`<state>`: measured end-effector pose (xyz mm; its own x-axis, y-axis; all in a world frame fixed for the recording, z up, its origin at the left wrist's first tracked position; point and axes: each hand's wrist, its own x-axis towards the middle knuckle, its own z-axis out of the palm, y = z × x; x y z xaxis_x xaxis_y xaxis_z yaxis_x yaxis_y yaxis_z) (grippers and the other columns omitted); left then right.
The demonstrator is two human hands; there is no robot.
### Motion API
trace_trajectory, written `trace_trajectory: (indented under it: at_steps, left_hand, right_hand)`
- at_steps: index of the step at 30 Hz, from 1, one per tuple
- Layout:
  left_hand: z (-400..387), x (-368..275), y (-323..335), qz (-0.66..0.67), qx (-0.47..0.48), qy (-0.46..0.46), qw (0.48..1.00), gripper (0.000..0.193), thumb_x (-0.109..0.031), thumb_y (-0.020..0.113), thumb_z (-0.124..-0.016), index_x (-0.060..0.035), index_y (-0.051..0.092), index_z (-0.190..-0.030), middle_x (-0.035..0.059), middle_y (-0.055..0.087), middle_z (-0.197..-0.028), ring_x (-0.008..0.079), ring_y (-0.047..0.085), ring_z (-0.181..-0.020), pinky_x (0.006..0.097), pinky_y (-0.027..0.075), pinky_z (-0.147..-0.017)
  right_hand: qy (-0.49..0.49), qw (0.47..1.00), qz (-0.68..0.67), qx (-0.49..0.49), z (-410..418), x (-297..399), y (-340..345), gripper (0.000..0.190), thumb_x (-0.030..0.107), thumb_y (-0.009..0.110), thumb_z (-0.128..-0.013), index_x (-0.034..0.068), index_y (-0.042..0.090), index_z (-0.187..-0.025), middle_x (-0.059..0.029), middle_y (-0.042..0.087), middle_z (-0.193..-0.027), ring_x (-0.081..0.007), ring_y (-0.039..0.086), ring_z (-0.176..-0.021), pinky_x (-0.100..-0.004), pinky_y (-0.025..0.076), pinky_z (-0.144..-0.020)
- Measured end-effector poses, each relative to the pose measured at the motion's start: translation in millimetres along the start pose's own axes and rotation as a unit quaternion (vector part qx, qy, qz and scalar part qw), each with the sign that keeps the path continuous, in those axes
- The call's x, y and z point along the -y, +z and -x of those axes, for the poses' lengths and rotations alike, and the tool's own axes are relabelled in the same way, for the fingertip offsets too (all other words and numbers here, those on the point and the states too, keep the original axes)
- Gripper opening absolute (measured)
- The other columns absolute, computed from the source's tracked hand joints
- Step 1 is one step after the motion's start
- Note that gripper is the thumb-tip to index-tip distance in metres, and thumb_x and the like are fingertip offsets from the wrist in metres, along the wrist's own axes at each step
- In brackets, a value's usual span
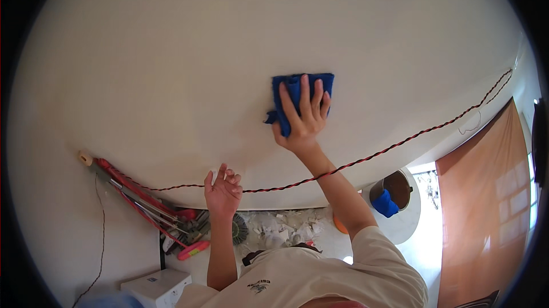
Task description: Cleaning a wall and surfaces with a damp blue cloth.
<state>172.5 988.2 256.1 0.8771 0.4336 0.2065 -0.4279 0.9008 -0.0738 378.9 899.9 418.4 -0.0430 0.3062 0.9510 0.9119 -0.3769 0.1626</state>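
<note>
My right hand (pixel 302 115) presses a folded blue cloth (pixel 281 93) against a white wall (pixel 193 72), fingers spread over it and thumb at its lower left edge. A twisted red and black cord (pixel 377 152) runs across the wall and passes in front of my right forearm. Lower and to the left, my left hand (pixel 224 190) holds nothing; its palm faces me, with the fingers apart and loosely curled. The cord runs behind this hand, and I cannot tell whether they touch.
Long-handled cleaning tools (pixel 146 205) lean in the left corner above a white box (pixel 158 286). Crumpled clear plastic (pixel 279 231) lies on the floor. To the right, a bucket (pixel 401 190) has a second blue cloth (pixel 384 203) over its rim, near an orange curtain (pixel 480 205).
</note>
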Motion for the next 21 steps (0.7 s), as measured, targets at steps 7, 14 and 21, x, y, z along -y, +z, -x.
trace_trajectory:
  at_steps: [7,14,21]
  left_hand:
    - [17,7,22,-0.014,0.055,-0.006,0.998,0.053,-0.046,0.037,-0.099,-0.0049,0.045,-0.133,0.0121,0.058,-0.107,0.0232,0.051,-0.09,0.0299,0.051,-0.051]
    - [48,29,41,-0.077,0.047,0.025,0.996,0.054,-0.047,0.037,-0.099,-0.0056,0.045,-0.132,0.0132,0.059,-0.109,0.0233,0.052,-0.091,0.0295,0.05,-0.05]
    - [84,78,34,-0.102,0.0,0.077,0.992,0.055,-0.047,0.036,-0.099,-0.0034,0.047,-0.131,0.011,0.059,-0.11,0.0208,0.053,-0.091,0.027,0.052,-0.053]
  right_hand:
    - [-0.031,0.991,-0.101,0.084,29,43,19,0.074,0.03,0.074,-0.062,0.027,0.057,-0.134,-0.0081,0.043,-0.148,-0.0266,0.042,-0.134,-0.043,0.025,-0.111]
    - [-0.025,0.977,-0.159,0.143,71,27,14,0.062,0.011,0.071,-0.069,0.021,0.06,-0.13,-0.0096,0.045,-0.147,-0.0277,0.041,-0.135,-0.0431,0.023,-0.112]
    - [0.144,0.98,-0.133,-0.04,120,-46,-10,0.051,0.012,0.071,-0.07,0.013,0.067,-0.121,-0.0138,0.052,-0.14,-0.0365,0.044,-0.131,-0.0489,0.028,-0.107]
